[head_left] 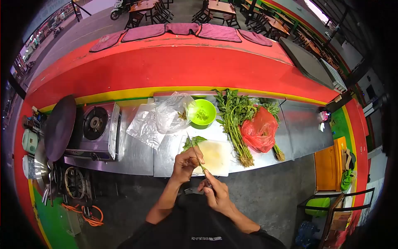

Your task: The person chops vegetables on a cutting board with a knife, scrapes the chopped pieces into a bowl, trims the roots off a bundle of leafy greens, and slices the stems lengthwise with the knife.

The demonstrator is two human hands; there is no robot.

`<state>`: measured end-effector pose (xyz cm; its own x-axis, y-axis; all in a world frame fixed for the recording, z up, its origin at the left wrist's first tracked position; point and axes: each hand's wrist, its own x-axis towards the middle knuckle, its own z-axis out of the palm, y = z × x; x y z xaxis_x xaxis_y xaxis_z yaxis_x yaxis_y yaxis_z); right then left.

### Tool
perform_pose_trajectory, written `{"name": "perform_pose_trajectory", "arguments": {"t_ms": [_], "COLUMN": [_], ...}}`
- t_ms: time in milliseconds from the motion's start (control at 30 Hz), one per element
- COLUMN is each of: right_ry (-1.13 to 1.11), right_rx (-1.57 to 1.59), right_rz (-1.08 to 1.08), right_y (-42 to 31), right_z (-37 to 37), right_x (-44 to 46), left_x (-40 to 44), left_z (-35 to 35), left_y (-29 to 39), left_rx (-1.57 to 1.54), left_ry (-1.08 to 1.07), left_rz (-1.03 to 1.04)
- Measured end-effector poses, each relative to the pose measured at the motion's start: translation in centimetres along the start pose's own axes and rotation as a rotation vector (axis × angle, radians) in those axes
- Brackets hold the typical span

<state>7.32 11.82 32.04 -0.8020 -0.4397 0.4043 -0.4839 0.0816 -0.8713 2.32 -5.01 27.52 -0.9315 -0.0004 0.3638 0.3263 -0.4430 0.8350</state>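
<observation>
Hands [185,165] [217,194] hover near a steel counter [134,157] and red wall [166,62], right clamping a knife [194,148], left's grip unclear.

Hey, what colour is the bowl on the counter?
The bowl is bright lime green, seen in the head view.

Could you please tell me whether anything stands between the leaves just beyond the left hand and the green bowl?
Nothing visible blocks the gap between the leaves and the green bowl: only bare counter shows there. The clear bag crowds the bowl's left side, and the knife crosses the leaves in this view.
</observation>
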Motion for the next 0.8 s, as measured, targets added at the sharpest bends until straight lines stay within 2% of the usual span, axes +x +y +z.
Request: {"name": "perform_pose_trajectory", "arguments": {"t_ms": [133,300,533,633,800], "right_ry": [0.009,0.006,0.028,0.066,0.114], "right_rx": [-0.001,0.010,0.035,0.091,0.090], "right_rz": [0.004,0.013,0.044,0.031,0.003], "right_y": [0.2,0.4,0.6,0.6,0.6], "right_z": [0.0,-0.2,-0.2,-0.2,-0.5], "right_x": [-0.3,-0.8,-1.4,-1.8,-1.7], "left_x": [0.0,0.3,-0.3,-0.4,-0.4], "left_z": [0.5,0.8,1.3,1.3,0.8], "left_y": [-0.1,-0.3,-0.4,-0.7,-0.9], "left_rx": [0.024,0.042,0.041,-0.068,0.110], "left_ry": [0.018,0.019,0.069,0.057,-0.078], "left_rz": [-0.001,0.097,0.007,0.006,-0.002]}}
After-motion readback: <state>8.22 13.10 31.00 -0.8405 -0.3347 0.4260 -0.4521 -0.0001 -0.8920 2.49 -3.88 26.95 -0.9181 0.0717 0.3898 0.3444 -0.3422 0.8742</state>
